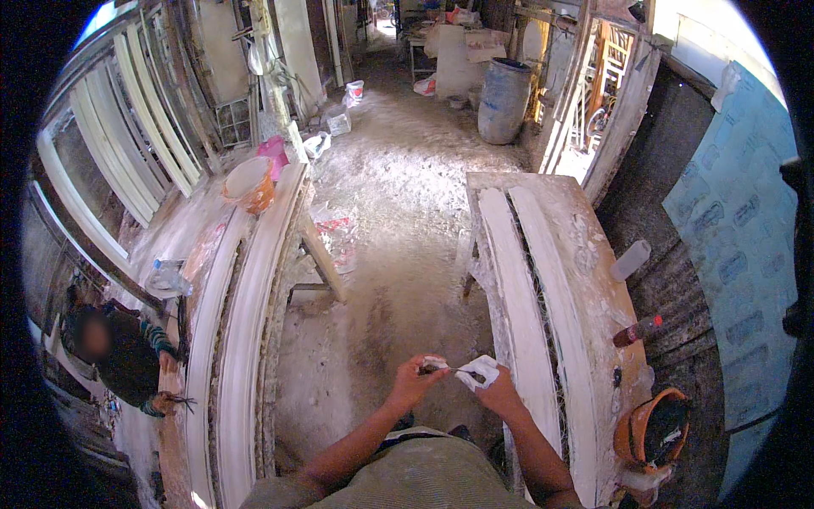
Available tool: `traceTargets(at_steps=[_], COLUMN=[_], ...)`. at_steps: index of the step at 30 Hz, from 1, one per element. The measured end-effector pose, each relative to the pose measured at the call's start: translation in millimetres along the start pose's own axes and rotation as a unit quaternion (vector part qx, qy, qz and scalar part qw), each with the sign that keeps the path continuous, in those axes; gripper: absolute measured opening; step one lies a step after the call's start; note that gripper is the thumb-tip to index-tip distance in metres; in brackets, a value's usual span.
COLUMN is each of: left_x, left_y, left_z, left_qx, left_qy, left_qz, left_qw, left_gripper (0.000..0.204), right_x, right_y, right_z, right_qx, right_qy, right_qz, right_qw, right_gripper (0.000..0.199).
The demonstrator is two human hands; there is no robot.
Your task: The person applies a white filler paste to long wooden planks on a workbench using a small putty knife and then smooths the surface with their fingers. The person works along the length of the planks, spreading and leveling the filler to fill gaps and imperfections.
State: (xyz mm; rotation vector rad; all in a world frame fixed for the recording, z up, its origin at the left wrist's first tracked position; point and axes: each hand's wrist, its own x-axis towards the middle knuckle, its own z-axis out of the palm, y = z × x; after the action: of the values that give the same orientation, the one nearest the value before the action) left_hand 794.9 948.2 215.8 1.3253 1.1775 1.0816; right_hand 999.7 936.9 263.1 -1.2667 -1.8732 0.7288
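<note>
Both my hands meet in front of my body, over the gap between two workbenches. My left hand is closed, its fingers pinched round the end of a thin dark tool whose kind I cannot make out. In my right hand is a crumpled white cloth or sheet, wrapped partly over the fingers and meeting the tool's other end. To my right, long white plaster moldings lie on the right workbench. More white moldings lie lengthwise on the left workbench.
At the left bench a person holds dark strands. An orange bowl and plastic bottle sit on that side. Along the right edge are a clear bottle, a dark-red bottle and an orange bucket. A blue barrel stands farther off.
</note>
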Motion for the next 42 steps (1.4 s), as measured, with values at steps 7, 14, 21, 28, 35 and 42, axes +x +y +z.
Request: traceTargets(at_steps=[7, 14, 21, 28, 35, 42], left_x=[-7, -15, -20, -21, -25, -20], left_y=[-4, -10, -5, -1, 7, 4], left_z=[1, -3, -6, -3, -5, -11], left_qx=[-0.044, -0.055, -0.054, -0.267, -0.24, -0.135], left_qy=[0.034, 0.065, 0.045, 0.052, -0.035, -0.067], left_qz=[-0.035, -0.042, -0.048, -0.122, -0.165, -0.111], left_qw=[0.998, 0.995, 0.996, 0.955, 0.956, 0.982], left_gripper=[0.021, 0.022, 0.019, 0.012, 0.013, 0.018], right_x=[1, 3, 1, -8, -6, 0], right_y=[5, 10, 12, 19, 19, 21], right_z=[-2, 1, 3, 12, 17, 24], right_qx=[0.004, -0.001, 0.001, -0.021, 0.005, 0.009], right_qy=[0.018, 0.02, 0.012, -0.015, 0.023, 0.019], right_qz=[-0.019, -0.007, 0.005, 0.034, 0.088, 0.134], right_qw=[1.0, 1.0, 1.0, 0.999, 0.996, 0.991], right_gripper=[0.015, 0.014, 0.013, 0.013, 0.013, 0.016])
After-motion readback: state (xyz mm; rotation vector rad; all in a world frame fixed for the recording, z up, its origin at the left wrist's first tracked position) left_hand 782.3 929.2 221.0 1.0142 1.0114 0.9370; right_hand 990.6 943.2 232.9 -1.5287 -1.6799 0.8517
